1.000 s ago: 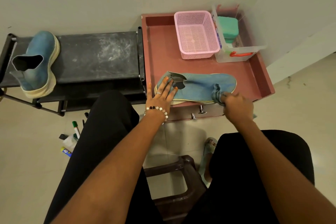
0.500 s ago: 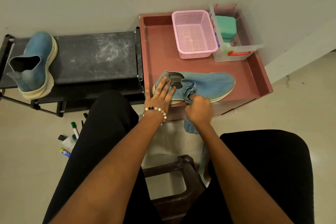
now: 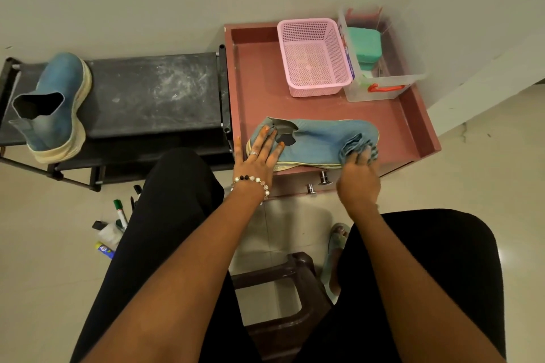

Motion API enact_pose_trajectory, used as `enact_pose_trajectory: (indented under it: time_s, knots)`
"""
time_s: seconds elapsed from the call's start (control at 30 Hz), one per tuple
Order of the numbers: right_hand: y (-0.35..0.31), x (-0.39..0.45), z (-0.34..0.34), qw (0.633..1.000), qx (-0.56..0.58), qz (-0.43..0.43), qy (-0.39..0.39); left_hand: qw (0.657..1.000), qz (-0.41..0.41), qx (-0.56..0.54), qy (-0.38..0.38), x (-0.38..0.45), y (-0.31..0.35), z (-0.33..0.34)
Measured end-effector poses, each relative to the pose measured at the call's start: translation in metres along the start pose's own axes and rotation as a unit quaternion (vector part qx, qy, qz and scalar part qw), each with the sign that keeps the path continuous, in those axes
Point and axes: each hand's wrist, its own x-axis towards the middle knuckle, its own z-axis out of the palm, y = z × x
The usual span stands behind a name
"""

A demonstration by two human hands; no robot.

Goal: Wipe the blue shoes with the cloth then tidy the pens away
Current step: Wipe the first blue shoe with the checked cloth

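Note:
A blue shoe [image 3: 318, 141] lies on its side at the front of the red cabinet top [image 3: 259, 91]. My left hand [image 3: 261, 153] rests flat on its heel end, fingers spread. My right hand [image 3: 358, 177] grips a bunched blue cloth [image 3: 355, 146] against the toe end. The second blue shoe [image 3: 56, 106] stands on the black rack [image 3: 153, 94] at the left. Several pens [image 3: 119, 212] lie on the floor beside my left leg, partly hidden by it.
A pink basket [image 3: 312, 56] and a clear box [image 3: 383, 79] holding a green case stand at the back of the cabinet top. A brown stool [image 3: 283, 298] is between my knees. Walls close in behind and on the right.
My right hand has slid the cloth along the shoe, from the toe to the middle and back to the toe end. My left hand stayed on the heel.

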Motion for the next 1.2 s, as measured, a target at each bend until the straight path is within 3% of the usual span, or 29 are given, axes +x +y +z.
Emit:
enact_pose_trajectory:
  time_s: [0.17,0.4,0.47,0.53,0.57,0.63,0.7,0.73,0.8,0.9,1.03,1.2]
  knots:
    - [-0.042,-0.011,-0.009,0.999,-0.001,0.023,-0.036,1.000,-0.001,0.003,0.001,-0.002,0.001,-0.002]
    - [-0.089,-0.033,-0.017,0.982,0.182,-0.042,-0.036,1.000,0.010,-0.020,0.012,-0.002,0.000,-0.002]
    - [-0.068,-0.021,-0.023,0.953,0.286,-0.047,-0.088,1.000,0.011,-0.017,0.020,-0.003,-0.001,0.000]
    - [-0.035,-0.013,-0.034,0.890,0.425,-0.016,-0.165,0.999,0.010,-0.023,0.029,-0.002,-0.003,0.003]
    - [-0.016,-0.009,-0.040,0.864,0.475,0.010,-0.166,0.999,0.010,-0.025,0.034,-0.001,-0.003,0.004]
    - [0.018,0.001,-0.053,0.844,0.530,0.059,-0.058,0.999,0.010,-0.023,0.034,0.001,-0.003,0.004]
    - [0.041,0.012,-0.060,0.874,0.479,0.039,0.074,1.000,0.009,-0.020,0.021,0.002,-0.002,0.003]
    - [0.046,0.016,-0.060,0.907,0.410,0.009,0.098,1.000,0.007,-0.018,0.017,0.002,-0.002,0.004]
    - [0.039,0.022,-0.046,0.975,0.209,-0.022,0.065,1.000,0.004,-0.016,0.007,0.001,-0.002,0.004]
    - [0.004,0.010,-0.014,1.000,-0.017,-0.001,-0.006,1.000,0.005,-0.024,-0.004,0.002,-0.001,0.002]
    - [-0.044,-0.003,-0.012,0.999,0.023,0.035,-0.022,1.000,-0.004,-0.022,-0.003,0.000,0.000,0.001]
    - [-0.099,-0.024,-0.027,0.992,0.114,-0.025,-0.042,0.999,0.006,-0.033,-0.003,-0.001,-0.001,-0.002]
